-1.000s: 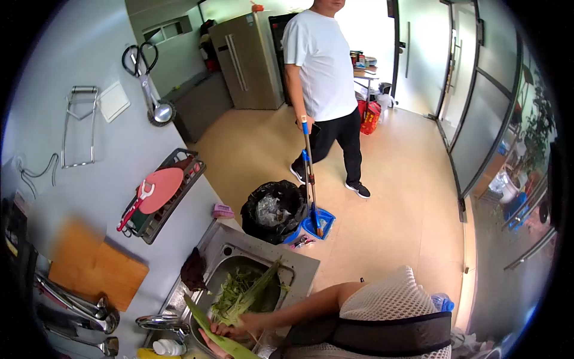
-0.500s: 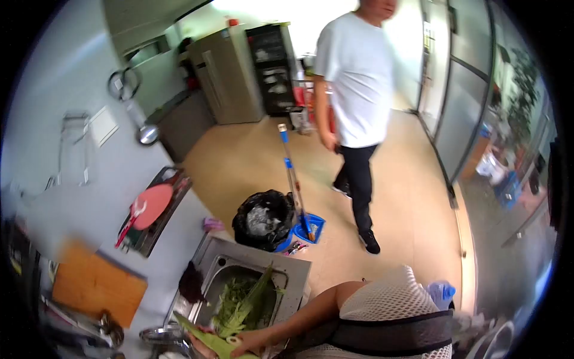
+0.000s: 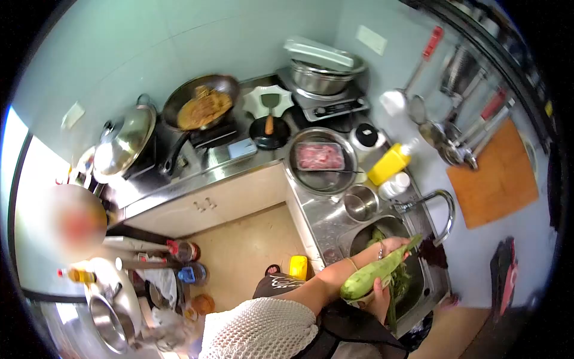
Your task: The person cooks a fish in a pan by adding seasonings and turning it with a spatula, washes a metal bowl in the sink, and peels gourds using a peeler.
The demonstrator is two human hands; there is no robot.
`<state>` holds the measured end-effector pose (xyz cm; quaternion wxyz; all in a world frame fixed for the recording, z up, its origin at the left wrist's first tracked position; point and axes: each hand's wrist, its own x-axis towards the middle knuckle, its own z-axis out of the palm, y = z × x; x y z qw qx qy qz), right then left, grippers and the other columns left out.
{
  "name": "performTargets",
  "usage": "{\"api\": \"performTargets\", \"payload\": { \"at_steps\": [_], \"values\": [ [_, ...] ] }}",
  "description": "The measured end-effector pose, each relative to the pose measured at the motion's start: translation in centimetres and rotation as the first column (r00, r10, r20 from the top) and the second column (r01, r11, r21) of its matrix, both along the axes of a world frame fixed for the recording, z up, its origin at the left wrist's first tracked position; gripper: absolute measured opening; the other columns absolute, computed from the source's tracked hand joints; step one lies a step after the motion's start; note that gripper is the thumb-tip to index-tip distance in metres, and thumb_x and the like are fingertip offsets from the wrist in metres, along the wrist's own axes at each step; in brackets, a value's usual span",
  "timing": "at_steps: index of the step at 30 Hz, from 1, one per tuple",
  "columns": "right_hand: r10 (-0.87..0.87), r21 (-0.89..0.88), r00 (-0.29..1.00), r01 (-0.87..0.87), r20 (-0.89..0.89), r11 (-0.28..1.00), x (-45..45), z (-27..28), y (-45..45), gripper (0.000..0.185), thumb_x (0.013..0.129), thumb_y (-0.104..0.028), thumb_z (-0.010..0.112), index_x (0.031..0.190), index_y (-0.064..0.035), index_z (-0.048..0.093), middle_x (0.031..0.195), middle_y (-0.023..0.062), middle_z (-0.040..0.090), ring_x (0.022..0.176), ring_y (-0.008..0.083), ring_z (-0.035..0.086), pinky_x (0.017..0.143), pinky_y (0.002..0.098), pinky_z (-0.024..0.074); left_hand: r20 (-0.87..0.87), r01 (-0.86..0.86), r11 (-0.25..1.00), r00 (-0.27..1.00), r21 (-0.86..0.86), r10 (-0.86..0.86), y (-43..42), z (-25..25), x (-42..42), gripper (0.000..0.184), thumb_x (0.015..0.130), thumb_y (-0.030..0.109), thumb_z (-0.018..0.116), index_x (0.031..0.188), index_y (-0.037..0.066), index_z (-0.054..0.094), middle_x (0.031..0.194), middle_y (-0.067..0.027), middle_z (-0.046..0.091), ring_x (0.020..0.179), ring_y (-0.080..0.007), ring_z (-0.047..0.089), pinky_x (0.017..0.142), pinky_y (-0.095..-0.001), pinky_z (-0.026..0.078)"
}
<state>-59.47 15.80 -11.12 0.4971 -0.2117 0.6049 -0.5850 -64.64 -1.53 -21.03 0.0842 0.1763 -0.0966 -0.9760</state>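
Observation:
Over the sink (image 3: 424, 281), both my hands hold a long pale-green vegetable (image 3: 371, 278); its exact kind is unclear. My left hand (image 3: 391, 246), with bands at the wrist, is closed around the narrower part towards the pointed end. Nearer the thick, rounded end, my right hand (image 3: 379, 299) grips it from the side, and part of that hand is hidden behind it. Green leaves and strips (image 3: 402, 284) lie in the basin below. The curved faucet (image 3: 445, 209) stands at the sink's far edge.
Beside the sink stand a metal pot (image 3: 360, 203), a yellow bottle (image 3: 388, 164) and a basin (image 3: 293, 173) with packaged meat. A wok (image 3: 173, 110) of food sits on the stove. Ladles and a cutting board (image 3: 496, 179) hang on the wall.
My view has swung left from the room, trash bin and walking person to the stove and counter. The vegetable stays in both hands above the sink.

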Motion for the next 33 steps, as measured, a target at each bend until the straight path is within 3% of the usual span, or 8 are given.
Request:
{"api": "performTargets", "payload": {
  "at_steps": [4,7,8,13,15,20,25,33],
  "values": [
    [0.327,0.146,0.944,-0.328,0.034,0.933,-1.4,-1.3,-0.7,0.034,0.085,-0.03,0.046,0.103,-0.0025,0.042,0.078,0.0134,0.056,0.047,0.015,0.05,0.037,0.0241,0.0366,-0.025,-0.06,0.997,0.998,0.049,0.061,-0.3,-0.7,2.8,0.031,0.087,0.033,0.04,0.078,0.005,0.048,0.06,-0.0051,0.051,0.049,-0.0148,0.05,0.046,-0.0277,0.045],
    [0.464,0.141,0.878,-0.477,0.115,0.867,0.6,1.4,-1.8,0.037,0.084,-0.03,0.048,0.107,-0.0036,0.038,0.079,0.0151,0.057,0.049,0.0156,0.052,0.037,0.0238,0.0377,-0.078,-0.062,0.991,0.994,0.115,0.071,-0.7,-1.3,5.2,0.026,0.085,0.031,0.043,0.078,0.007,0.047,0.06,-0.0064,0.05,0.049,-0.0162,0.051,0.045,-0.0279,0.045],
    [0.387,0.218,0.916,-0.402,0.11,0.889,2.4,3.1,-1.7,0.039,0.083,-0.029,0.05,0.11,-0.0042,0.036,0.082,0.017,0.057,0.05,0.0163,0.052,0.039,0.0246,0.0398,-0.124,-0.035,0.995,0.991,0.088,0.046,-0.6,-0.3,7.1,0.025,0.084,0.031,0.043,0.078,0.007,0.047,0.058,-0.006,0.05,0.049,-0.0159,0.051,0.045,-0.0273,0.046],
    [0.57,0.252,0.817,-0.572,0.086,0.781,-0.4,1.8,-2.9,0.036,0.083,-0.026,0.051,0.105,-0.0019,0.037,0.083,0.0182,0.057,0.053,0.0168,0.054,0.046,0.0264,0.0441,-0.138,-0.1,0.962,0.981,0.254,0.138,-0.3,0.5,8.9,0.023,0.085,0.032,0.041,0.078,0.01,0.046,0.054,-0.0058,0.049,0.044,-0.016,0.05,0.038,-0.0252,0.044],
    [0.767,0.252,0.641,-0.748,0.03,0.615,-1.6,1.6,-3.6,0.031,0.083,-0.021,0.052,0.102,-0.0016,0.038,0.083,0.0178,0.057,0.056,0.017,0.056,0.047,0.0276,0.0448,-0.152,-0.087,0.979,0.982,0.182,0.116,0.0,0.6,9.1,0.022,0.085,0.032,0.04,0.08,0.011,0.046,0.053,-0.0054,0.048,0.043,-0.0153,0.049,0.037,-0.025,0.043],
    [0.952,0.327,0.278,-0.894,-0.129,0.305,-2.1,4.0,-5.4,0.02,0.082,-0.019,0.052,0.081,0.0011,0.051,0.081,0.0109,0.062,0.06,0.0086,0.054,0.054,0.0201,0.0415,-0.196,-0.095,0.984,0.973,0.154,0.124,1.5,2.3,10.3,0.024,0.088,0.032,0.038,0.091,0.009,0.045,0.059,-0.004,0.049,0.048,-0.0112,0.05,0.04,-0.0243,0.044],
    [0.956,0.332,0.273,-0.896,-0.107,0.293,-1.2,5.2,-5.1,0.021,0.082,-0.02,0.053,0.082,0.0009,0.052,0.08,0.0096,0.062,0.059,0.0064,0.053,0.054,0.0187,0.0403,-0.192,-0.082,0.984,0.975,0.158,0.112,2.1,4.7,12.2,0.026,0.088,0.034,0.039,0.092,0.009,0.045,0.06,-0.0037,0.049,0.048,-0.0112,0.05,0.041,-0.0237,0.045],
    [0.929,0.24,0.358,-0.897,-0.094,0.37,-0.3,4.5,-4.2,0.021,0.082,-0.02,0.054,0.083,0.0011,0.05,0.079,0.0119,0.061,0.06,0.0093,0.054,0.054,0.0198,0.0409,-0.014,-0.24,0.962,0.971,-0.128,0.24,2.2,5.5,13.7,0.026,0.08,0.032,0.047,0.08,0.007,0.055,0.059,-0.0029,0.051,0.048,-0.0132,0.048,0.044,-0.025,0.04]
  ]
}}
